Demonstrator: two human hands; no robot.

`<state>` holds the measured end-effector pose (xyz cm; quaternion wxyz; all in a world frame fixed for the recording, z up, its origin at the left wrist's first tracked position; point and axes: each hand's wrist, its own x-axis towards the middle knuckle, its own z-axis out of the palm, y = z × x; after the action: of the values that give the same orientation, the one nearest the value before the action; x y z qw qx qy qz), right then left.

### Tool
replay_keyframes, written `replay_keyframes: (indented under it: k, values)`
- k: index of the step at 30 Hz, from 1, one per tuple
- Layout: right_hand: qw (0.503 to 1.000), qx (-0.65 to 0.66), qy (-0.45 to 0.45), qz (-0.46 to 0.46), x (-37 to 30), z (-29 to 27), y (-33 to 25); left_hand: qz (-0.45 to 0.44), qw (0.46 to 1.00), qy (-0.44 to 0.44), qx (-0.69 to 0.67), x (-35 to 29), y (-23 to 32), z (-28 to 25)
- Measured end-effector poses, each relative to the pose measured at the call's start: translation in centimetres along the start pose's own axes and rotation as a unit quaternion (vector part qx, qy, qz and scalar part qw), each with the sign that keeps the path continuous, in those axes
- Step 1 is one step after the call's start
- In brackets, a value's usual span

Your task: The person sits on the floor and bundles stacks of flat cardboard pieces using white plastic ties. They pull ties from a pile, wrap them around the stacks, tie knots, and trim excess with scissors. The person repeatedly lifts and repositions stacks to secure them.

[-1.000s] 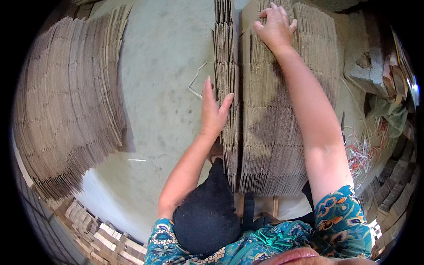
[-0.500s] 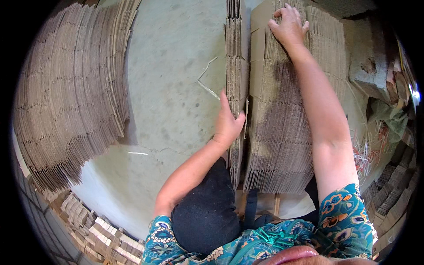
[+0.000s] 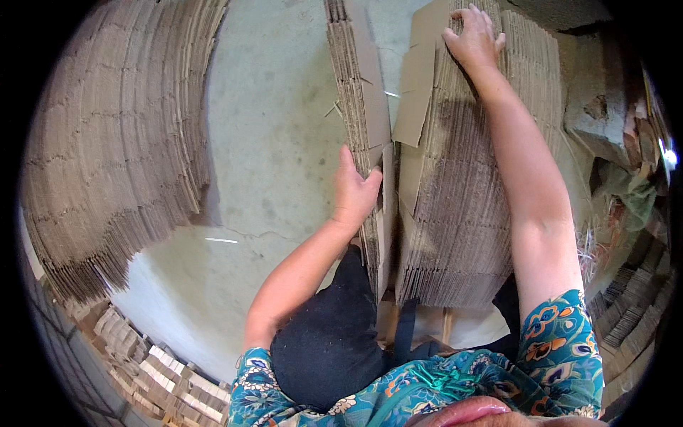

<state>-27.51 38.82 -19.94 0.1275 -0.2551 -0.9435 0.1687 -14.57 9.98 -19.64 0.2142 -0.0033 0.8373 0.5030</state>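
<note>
My left hand (image 3: 354, 192) is closed round a narrow bundle of flat cardboard pieces (image 3: 350, 89), which stands on edge and leans to the left at its far end. Part of the fingers is hidden behind the bundle. Farther off, my right hand (image 3: 475, 41) hooks its bent fingers and thumb over a thicker cardboard stack (image 3: 466, 171), packed upright in front of me. On that stack's left side, a loose flap (image 3: 414, 99) sticks out. A gap separates bundle and stack.
A large curved row of cardboard (image 3: 117, 142) stands on the left of the concrete floor (image 3: 274, 92). White strips (image 3: 221, 240) lie on the floor. At right are a pale block (image 3: 594, 121), tangled strings (image 3: 589, 249) and more cardboard pieces (image 3: 633, 306). My dark-clad knee (image 3: 324, 334) is beside the bundle.
The narrow bundle has tilted left at its far end, away from the thicker stack, and my left hand has moved slightly left with it. My right hand has shifted barely.
</note>
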Motion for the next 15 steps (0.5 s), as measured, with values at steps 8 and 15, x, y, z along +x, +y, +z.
replay_keyframes:
  k: [8, 15]
  values:
    - [0.999, -0.021, -0.036, -0.006, -0.2, -1.0, -0.3, -0.058, 0.992, 0.087, -0.077, -0.7, 3.2, -5.9]
    - [0.999, -0.032, -0.04, -0.001, -0.3, -0.9, -0.1, -0.012, 0.947, 0.322, -0.02, 1.6, 11.7, -17.8]
